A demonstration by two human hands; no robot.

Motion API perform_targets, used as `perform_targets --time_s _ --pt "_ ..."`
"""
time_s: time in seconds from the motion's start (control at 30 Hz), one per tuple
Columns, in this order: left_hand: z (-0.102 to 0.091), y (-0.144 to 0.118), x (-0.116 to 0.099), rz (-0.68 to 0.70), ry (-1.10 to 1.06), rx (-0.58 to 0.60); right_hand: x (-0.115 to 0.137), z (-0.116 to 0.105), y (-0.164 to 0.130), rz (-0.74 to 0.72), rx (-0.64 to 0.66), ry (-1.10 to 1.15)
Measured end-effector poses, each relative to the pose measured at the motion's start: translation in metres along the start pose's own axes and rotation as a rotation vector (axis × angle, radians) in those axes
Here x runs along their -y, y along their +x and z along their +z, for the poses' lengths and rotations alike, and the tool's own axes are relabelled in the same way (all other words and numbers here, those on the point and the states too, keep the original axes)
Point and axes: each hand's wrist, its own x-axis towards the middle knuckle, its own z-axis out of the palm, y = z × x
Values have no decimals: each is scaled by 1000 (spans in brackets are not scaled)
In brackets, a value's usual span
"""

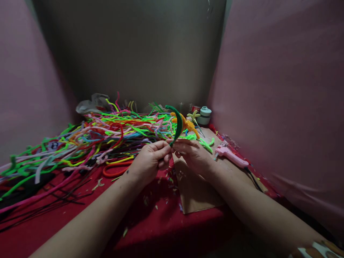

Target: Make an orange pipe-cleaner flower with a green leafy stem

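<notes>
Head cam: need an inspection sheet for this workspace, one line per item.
Surface: red cloth strewn with small scraps; brown cardboard sheet under the hands.
Job's things: dark green pipe cleaner, curved, pinched at its lower end by both hands.
Clutter: big heap of coloured pipe cleaners on the left; orange-handled scissors; orange and green pipe cleaner figures; small grey jar; crumpled plastic at the back.
Grippers: left hand and right hand meet at the stem, fingers closed on it.
Cables: black cord runs from the pink glue gun.
Surroundings: pink walls on both sides, grey panel behind.
</notes>
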Motion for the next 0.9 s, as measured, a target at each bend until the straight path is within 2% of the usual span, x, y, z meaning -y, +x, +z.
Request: perform_targets --time_s 0.37,0.57,0.9 --pt "-1 -4 -4 -116 -139 174 -2 -4 2 22 72 29" --pt "-2 -3 -4 -116 -157 195 -4 -7 3 -36 70 -15" --pt "-1 -4 -6 -113 -146 150 1 -4 3 -69 62 -82"
